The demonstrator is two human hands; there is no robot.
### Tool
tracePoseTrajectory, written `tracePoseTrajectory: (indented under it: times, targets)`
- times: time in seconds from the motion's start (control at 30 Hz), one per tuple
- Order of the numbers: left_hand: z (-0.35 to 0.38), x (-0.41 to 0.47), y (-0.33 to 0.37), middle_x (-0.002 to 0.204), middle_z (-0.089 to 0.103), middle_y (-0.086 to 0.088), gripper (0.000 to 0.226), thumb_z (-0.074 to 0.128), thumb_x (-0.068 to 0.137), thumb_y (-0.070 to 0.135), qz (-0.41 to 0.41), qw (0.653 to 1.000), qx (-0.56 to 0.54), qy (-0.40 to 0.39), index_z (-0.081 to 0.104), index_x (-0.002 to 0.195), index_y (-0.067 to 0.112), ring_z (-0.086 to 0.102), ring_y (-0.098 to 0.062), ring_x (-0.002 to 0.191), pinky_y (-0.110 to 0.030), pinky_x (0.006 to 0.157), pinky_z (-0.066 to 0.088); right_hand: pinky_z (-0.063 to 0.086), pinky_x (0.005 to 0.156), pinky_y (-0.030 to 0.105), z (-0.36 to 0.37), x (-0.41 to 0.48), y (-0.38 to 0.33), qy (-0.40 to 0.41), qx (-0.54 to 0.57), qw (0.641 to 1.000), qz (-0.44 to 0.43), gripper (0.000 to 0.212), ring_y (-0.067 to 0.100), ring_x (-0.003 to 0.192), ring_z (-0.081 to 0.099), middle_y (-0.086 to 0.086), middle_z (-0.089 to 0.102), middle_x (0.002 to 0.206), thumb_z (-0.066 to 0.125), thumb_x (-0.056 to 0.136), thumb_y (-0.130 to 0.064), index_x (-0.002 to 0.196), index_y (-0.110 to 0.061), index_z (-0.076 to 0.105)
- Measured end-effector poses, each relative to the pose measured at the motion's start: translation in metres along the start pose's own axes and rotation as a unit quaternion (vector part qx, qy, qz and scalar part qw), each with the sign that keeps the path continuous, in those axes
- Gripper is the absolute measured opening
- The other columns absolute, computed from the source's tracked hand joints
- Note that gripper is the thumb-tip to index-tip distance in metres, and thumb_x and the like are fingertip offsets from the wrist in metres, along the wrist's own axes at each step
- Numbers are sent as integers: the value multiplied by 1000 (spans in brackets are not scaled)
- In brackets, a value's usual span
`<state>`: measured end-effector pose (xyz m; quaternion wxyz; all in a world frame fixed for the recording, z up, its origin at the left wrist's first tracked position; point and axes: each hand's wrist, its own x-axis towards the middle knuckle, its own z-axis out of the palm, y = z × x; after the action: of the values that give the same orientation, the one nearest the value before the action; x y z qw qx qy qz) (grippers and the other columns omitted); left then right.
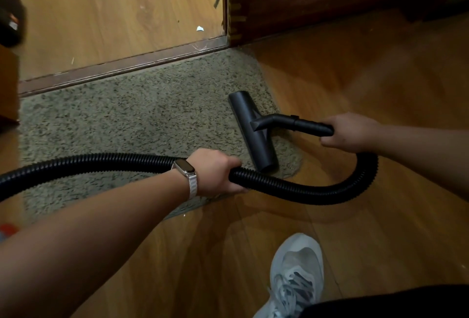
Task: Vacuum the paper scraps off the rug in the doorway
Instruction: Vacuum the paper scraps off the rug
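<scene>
Wooden floor [330, 76] surrounds the rug [114, 119], laid against the far threshold [127, 66]. On its right end sits the nozzle [250, 127], long axis near to far, the pile stretching leftward. Right of it the right hand [350, 131] wraps the wand [307, 124]; the left hand [215, 171] grips the hose [291, 188]. No scraps show on the rug.

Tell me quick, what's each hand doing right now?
Left hand: closed around the black ribbed vacuum hose.
Right hand: closed around the rigid tube behind the floor nozzle.
</scene>
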<state>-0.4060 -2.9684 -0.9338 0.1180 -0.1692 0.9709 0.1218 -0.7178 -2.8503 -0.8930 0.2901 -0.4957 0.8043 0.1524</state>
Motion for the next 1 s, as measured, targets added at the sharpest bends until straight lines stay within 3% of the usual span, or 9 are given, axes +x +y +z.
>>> tracePoseTrajectory:
  times: [0.43,0.77,1.0]
  targets:
    - [-5,-12,-2,76,58,7,56,49,77,80,14,1000,-19,6,56,93,27,63,-21,75,-34,64,54,43,51,30,-4,-2,-6,3,-16,1000,24,36,18,64,60,2,62,77,60,94,-43,124,-24,58]
    - [-7,-65,-56,91,67,5,52,52,79,76,4,999,13,-36,59,98,27,66,-20,83,-29,61,42,41,48,29,-15,14,-140,-30,-95,987,-127,13,15,60,58,-2,61,77,55,96,-39,106,-30,57]
    - [-10,-129,-113,93,67,4,46,57,79,68,-42,998,26,-31,61,96,25,67,-21,85,-30,67,48,46,53,30,-8,28,-234,-8,-148,967,-207,14,14,64,57,-5,59,77,55,93,-41,102,-30,54]
